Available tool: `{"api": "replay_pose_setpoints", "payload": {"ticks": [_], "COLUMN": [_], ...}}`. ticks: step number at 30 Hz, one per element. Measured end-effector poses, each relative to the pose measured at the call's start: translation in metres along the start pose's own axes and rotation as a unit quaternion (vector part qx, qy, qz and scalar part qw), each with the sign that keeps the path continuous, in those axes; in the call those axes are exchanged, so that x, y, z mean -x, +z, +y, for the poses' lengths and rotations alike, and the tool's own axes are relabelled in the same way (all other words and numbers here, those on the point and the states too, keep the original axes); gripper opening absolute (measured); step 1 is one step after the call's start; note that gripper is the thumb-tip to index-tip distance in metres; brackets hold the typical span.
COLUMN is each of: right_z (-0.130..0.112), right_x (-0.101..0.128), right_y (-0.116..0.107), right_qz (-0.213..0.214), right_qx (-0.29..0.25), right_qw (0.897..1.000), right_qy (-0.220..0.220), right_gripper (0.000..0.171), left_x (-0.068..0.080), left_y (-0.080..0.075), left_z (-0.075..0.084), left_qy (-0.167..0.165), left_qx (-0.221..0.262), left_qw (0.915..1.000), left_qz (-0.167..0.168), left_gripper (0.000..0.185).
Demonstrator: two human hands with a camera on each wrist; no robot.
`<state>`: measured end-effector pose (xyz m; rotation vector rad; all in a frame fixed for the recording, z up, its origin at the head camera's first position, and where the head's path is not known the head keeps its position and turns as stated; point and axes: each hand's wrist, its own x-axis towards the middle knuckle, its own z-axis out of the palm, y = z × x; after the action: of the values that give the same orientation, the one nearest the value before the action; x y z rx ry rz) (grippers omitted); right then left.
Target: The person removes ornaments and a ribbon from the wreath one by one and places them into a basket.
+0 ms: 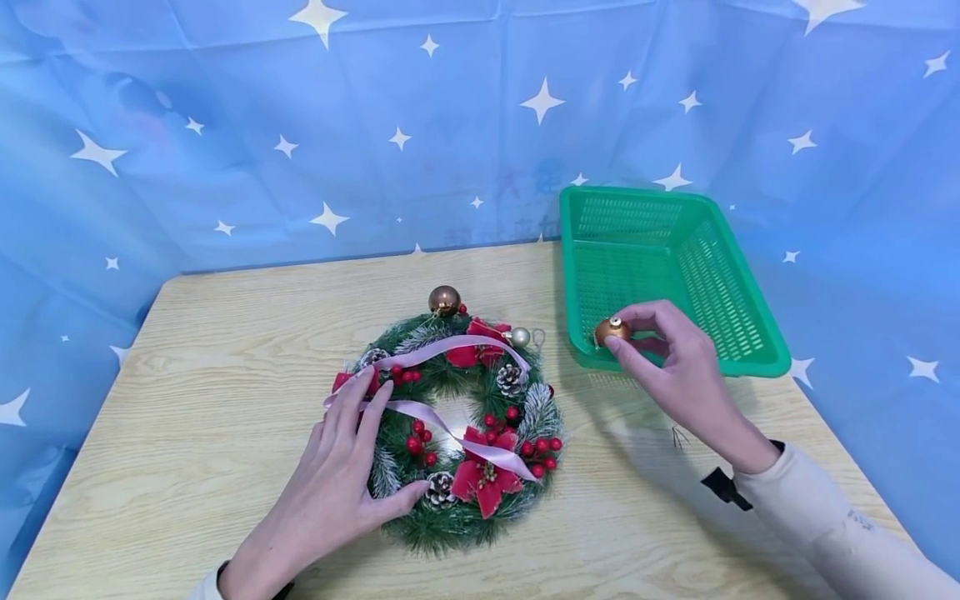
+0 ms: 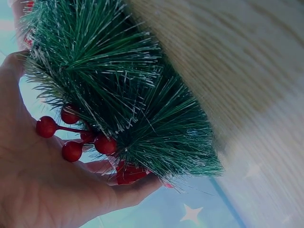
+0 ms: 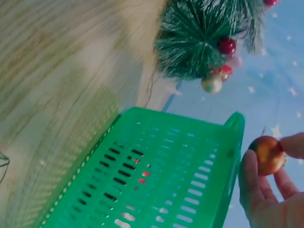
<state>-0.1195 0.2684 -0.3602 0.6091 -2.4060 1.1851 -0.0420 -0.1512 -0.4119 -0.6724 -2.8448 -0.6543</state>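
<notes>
Copper bauble [image 1: 611,332], pinched by right fingers [image 1: 650,313], hovers near a green basket [image 1: 750,367].

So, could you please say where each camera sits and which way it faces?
Head: worn there, facing forward and down at wreath and basket; left hand and right hand show.
Left wrist: worn there, facing the wreath's greenery; left hand shows.
Right wrist: worn there, facing the basket and held bauble; right hand shows.
Head and right wrist share the basket.
</notes>
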Motion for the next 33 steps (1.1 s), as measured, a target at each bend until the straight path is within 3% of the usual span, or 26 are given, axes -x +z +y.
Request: {"api": "replay_pose_setpoints", "payload": {"ticks": [9,16,25,33], "right_z": [0.017,0.028,0.042,0.051], "right_x": [-0.005,-0.01,-0.015,-0.021], "right_y": [-0.013,-0.027,-0.042,-0.048], "right_qz": [0.008,-0.048,-0.104,-0.144], "right_qx": [0.025,0.077,0.104,0.143], "right_qw": [0.997,0.988,0.974,0.965], "right_qy": [0.067,0.122,0.173,0.167], "right_gripper": [0.026,0.025,0.028,0.022], "left_x": [0.0,0.002,0.002,0.002], "left_y": [0.0,0.0,0.001,0.001], "left_z": [0.0,0.0,0.001,0.001], "left_qy": [0.0,0.001,-0.001,-0.001], "left_qx": [-0.004,0.004,0.006,0.007], "left_qw": [1.0,1.0,1.0,1.0], "left_qz": [-0.002,-0.001,0.001,0.003], "left_gripper": [0.121,0.119,0.119,0.119]}}
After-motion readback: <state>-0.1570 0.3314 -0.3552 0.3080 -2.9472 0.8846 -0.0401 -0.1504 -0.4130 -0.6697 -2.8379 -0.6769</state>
